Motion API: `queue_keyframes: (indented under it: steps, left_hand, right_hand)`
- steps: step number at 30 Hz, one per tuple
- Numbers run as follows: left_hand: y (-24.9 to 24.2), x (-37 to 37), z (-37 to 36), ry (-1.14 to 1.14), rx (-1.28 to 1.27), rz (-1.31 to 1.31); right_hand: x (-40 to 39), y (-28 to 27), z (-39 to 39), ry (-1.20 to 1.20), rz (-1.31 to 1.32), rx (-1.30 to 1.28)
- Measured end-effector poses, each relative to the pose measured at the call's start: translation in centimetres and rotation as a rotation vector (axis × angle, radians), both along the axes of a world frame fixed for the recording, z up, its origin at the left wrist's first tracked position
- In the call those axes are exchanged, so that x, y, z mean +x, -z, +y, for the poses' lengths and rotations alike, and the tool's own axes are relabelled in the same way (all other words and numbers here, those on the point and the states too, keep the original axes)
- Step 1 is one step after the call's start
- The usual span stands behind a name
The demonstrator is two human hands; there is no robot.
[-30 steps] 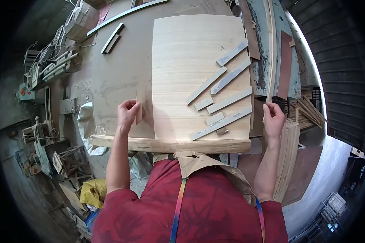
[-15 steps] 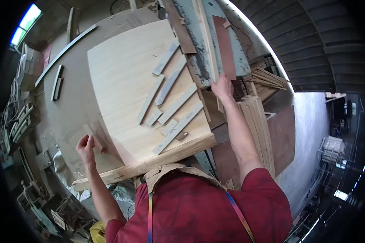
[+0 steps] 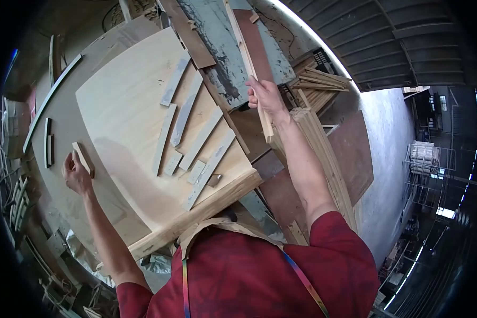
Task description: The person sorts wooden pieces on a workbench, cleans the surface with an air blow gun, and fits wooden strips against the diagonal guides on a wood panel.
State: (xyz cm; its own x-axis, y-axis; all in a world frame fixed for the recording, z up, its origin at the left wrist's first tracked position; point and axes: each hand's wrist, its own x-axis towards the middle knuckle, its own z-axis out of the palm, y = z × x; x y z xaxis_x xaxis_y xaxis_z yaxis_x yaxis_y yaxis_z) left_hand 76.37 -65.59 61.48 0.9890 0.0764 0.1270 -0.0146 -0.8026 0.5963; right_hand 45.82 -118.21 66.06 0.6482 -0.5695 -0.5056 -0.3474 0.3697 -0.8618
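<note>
My right hand (image 3: 267, 99) is closed around a long, narrow wooden strip (image 3: 242, 45), near its lower end. The strip's far part lies over a worn pale-green surface (image 3: 217, 85), alongside a reddish-brown board (image 3: 255, 40). At far left, my left hand (image 3: 77, 175) has its thumb and fingers closed on a short wooden block (image 3: 83, 159), just over the grey-brown tabletop (image 3: 108, 183). Between my hands, a pale wooden panel (image 3: 127, 106) carries several grey-faced wooden strips (image 3: 201, 138) laid at a slant, plus a few short offcuts (image 3: 173, 162).
A thick wooden beam (image 3: 206, 209) runs along the panel's near edge. Long boards (image 3: 323, 159) stand stacked beside my right forearm. Loose sticks (image 3: 318, 79) lie beyond them. A curved strip (image 3: 50, 106) and two short dark-edged pieces (image 3: 49, 143) rest at left.
The camera view has shifted. My left hand has moved farther out across the tabletop with the short block. My right hand has taken a fuller grip, higher on the long strip.
</note>
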Motion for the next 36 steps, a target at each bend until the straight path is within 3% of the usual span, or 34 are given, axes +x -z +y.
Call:
queue_keyframes:
  steps: [1, 2, 5, 6, 10, 11, 13, 14, 17, 20, 23, 26, 29, 36]
  left_hand:
    - [-1.6, -2.0, -2.9, 0.042, -0.264, -0.004]
    - [-0.7, -3.5, -5.2, 0.229, -0.505, 0.063]
    - [-8.6, -13.6, -18.4, 0.655, -0.833, 0.694]
    - [-9.1, -16.2, -21.4, 0.754, -0.98, 0.908]
    - [-13.0, -23.3, -27.1, 0.797, -1.302, 1.523]
    - [-13.0, -24.8, -27.2, 0.795, -1.302, 1.507]
    - [-11.6, -27.7, -26.5, 0.829, -0.927, 1.082]
    - [-11.5, -28.4, -25.7, 0.82, -0.923, 1.073]
    - [-11.1, -29.2, -23.8, 0.92, -0.646, 0.574]
    - [-8.8, -27.7, -22.6, 0.946, -0.535, 0.42]
    - [-7.8, -25.5, -22.6, 0.974, -0.38, 0.354]
    - [-6.7, -22.1, -23.8, 0.983, -0.198, 0.367]
    - [-4.8, -19.1, -24.8, 1.003, -0.002, 0.024]
    - [-2.5, -20.4, -29.7, 0.828, 0.21, -0.023]
  right_hand:
    - [0.5, -2.3, 1.1, 0.038, -0.11, 0.163]
    - [0.7, -3.7, 1.9, 0.035, -0.108, 0.163]
    - [2.0, -6.5, 5.0, 0.164, -0.488, 0.49]
    - [2.4, -7.1, 6.1, 0.148, -0.496, 0.502]
    - [2.4, -8.4, 9.7, 0.175, -0.676, 0.515]
    - [1.9, -8.3, 10.3, 0.13, -0.713, 0.48]
    - [0.7, -7.8, 11.2, 0.034, -0.784, 0.416]
    - [0.0, -7.6, 11.7, 0.026, -0.789, 0.425]
    - [-1.1, -7.5, 12.2, -0.064, -0.653, 0.238]
    - [-0.1, -11.0, 8.6, -0.037, -0.474, 0.105]
    - [1.8, -10.0, 2.7, 0.003, -0.467, -0.029]
    - [3.3, -5.6, -1.1, -0.102, -0.402, 0.022]
    - [5.8, 0.4, -3.7, -0.097, -0.365, 0.061]
    - [9.1, 7.9, -6.0, -0.016, -0.318, 0.098]
